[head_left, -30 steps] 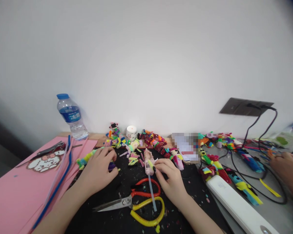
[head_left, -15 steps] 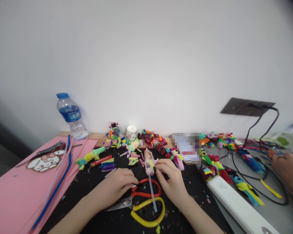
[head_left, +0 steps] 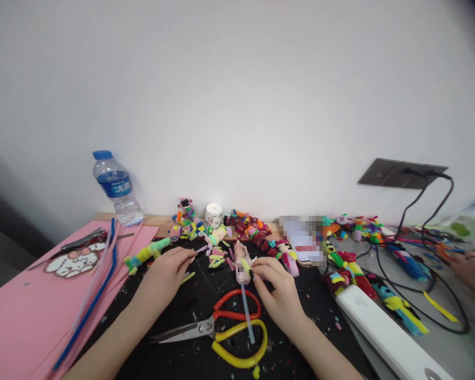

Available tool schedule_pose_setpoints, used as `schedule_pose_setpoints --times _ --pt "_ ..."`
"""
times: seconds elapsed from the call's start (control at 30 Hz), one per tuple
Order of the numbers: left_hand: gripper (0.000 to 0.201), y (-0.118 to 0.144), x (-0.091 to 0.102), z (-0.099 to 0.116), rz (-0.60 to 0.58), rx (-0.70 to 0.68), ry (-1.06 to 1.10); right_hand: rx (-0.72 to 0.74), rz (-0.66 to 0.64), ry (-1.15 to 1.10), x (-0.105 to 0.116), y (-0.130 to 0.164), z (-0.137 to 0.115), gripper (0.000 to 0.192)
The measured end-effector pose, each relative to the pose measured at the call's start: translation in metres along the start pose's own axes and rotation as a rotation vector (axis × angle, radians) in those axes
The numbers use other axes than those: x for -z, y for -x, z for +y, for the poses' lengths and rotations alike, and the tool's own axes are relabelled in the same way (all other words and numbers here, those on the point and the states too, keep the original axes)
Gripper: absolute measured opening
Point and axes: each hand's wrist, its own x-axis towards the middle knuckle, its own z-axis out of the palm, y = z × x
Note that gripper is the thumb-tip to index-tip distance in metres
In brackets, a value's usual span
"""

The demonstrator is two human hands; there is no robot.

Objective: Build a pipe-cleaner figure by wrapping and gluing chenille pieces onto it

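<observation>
My left hand (head_left: 168,277) reaches over the black mat, its fingertips closed at the near end of a short pale purple pipe cleaner piece (head_left: 202,248). My right hand (head_left: 277,293) pinches a small yellow-green and black pipe cleaner piece (head_left: 246,265) beside a pink glue gun (head_left: 241,258). A translucent glue stick (head_left: 247,316) sticks out of the gun's near end. Below the hands lie scissors (head_left: 201,328) with one red and one yellow handle, the glue stick crossing over the handles. Short cut pipe cleaner pieces (head_left: 217,259) lie between the hands.
Pink sheets (head_left: 11,311) with long pipe cleaners (head_left: 87,311) cover the left side. A water bottle (head_left: 119,190) and a white cup (head_left: 214,215) stand by the wall. Right are pipe cleaner figures (head_left: 399,309), a white device (head_left: 391,338), cables (head_left: 380,269) and another person's hand (head_left: 473,269).
My left hand has left the scissors and moved up and left to the pale purple piece, uncovering the blades. My right hand stays almost still. The other person's hand has shifted slightly right.
</observation>
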Motion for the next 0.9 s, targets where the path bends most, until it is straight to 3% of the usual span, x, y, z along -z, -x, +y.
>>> schedule_pose_setpoints --times 0.23,0.53,0.73,0.9 --pt "0.024 -0.001 0.003 -0.009 0.077 0.056 -0.116 -0.005 -0.010 -0.003 -0.001 0.001 0.001 0.018" --pt "0.032 0.000 0.005 -0.014 -0.062 0.044 -0.238 0.002 0.002 0.014 0.000 0.000 -0.001 0.018" --pt "0.034 0.000 0.002 -0.019 -0.085 0.039 -0.236 0.000 0.009 0.005 0.000 0.000 0.000 0.018" --pt "0.034 0.000 0.003 -0.012 -0.126 0.079 -0.249 0.003 -0.014 -0.005 -0.001 0.001 0.000 0.017"
